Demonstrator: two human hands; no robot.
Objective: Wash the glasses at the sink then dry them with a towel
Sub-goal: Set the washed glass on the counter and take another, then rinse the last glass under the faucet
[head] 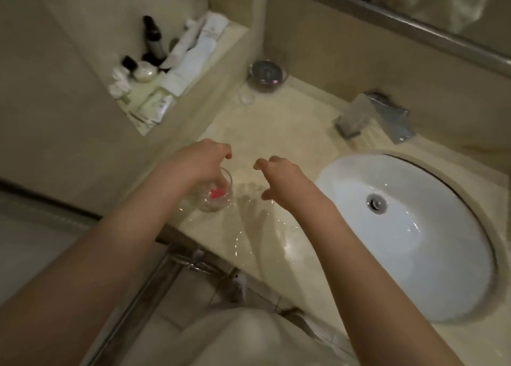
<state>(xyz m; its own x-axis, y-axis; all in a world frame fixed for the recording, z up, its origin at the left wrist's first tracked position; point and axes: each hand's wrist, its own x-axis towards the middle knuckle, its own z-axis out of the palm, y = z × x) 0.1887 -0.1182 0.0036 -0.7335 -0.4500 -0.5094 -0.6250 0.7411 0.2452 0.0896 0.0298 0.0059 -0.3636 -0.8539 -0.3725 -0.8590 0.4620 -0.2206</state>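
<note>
Glasses numbered only one that I could plainly count: a clear glass stood upright on the bench, left of the sink and near the front edge, with something red showing at its bottom. The left hand was over its mouth, fingers curled down toward the rim; whether they pinched it or merely touched it was hidden by the hand itself. The right hand hovered just beside, fingers loosely curled and holding nothing.

The step seemed to be lifting the glass to carry it to the basin. A firm hold round the wall, not the rim alone, would serve better, since the bench around it looked wet and the glass could be slippery; the free hand might support the base while crossing to the sink.

Counted otherwise: one sink, one faucet, one small dark bowl by the back wall, and a shelf with two dark bottles and several white packets, too blurred to number. No towel could be made out with certainty.
</note>
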